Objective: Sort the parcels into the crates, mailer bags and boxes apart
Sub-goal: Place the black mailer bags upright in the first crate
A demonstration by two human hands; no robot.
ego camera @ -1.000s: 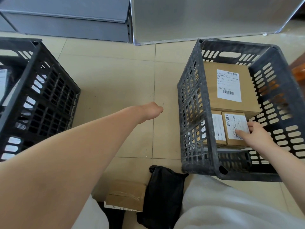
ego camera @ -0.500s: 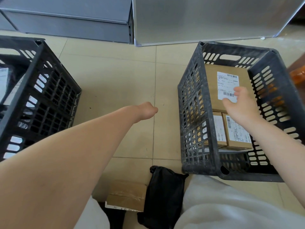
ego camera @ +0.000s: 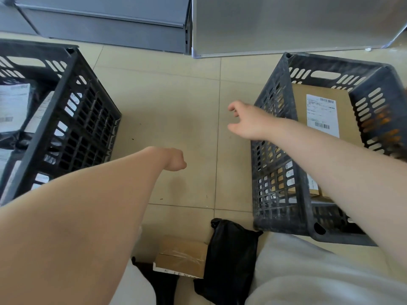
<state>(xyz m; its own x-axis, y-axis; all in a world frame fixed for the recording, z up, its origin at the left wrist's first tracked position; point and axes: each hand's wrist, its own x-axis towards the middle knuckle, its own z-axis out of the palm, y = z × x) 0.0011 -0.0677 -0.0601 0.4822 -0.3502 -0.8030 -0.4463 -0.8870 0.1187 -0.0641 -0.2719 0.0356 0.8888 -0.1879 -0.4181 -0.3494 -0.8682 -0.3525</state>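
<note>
From the head camera, looking down at a tiled floor [ego camera: 167, 111], two black slatted crates flank the scene. The left crate [ego camera: 72, 119] sits at the left edge, and inside it lie mailer bags [ego camera: 13, 106] with white labels, partly cut off by the frame. The right crate [ego camera: 284, 172] stands on the right, and in its far half rests a large cardboard box [ego camera: 317, 111], flat, white shipping label facing up; a smaller box [ego camera: 315, 190] peeks out in the near half, mostly hidden under the right forearm. The right hand [ego camera: 248, 122] hangs over the bare floor just left of the right crate's wall, fingers loosely spread and relaxed, holding nothing. The left hand [ego camera: 174, 159] is out over the middle of the floor, between the two crates; its fingers are curled under into a loose fist and nothing shows in it. Down at the near edge, unsorted parcels wait on the floor: a taped cardboard box [ego camera: 182, 256] lying flat, and just to its right a black mailer bag [ego camera: 229, 256], crumpled, its top corner close to the right crate's near corner. More black plastic [ego camera: 163, 285] lies beside the box at the near-left. Pale fabric [ego camera: 308, 274] fills the near-right corner. Along the far side run grey metal panels [ego camera: 286, 23].
</note>
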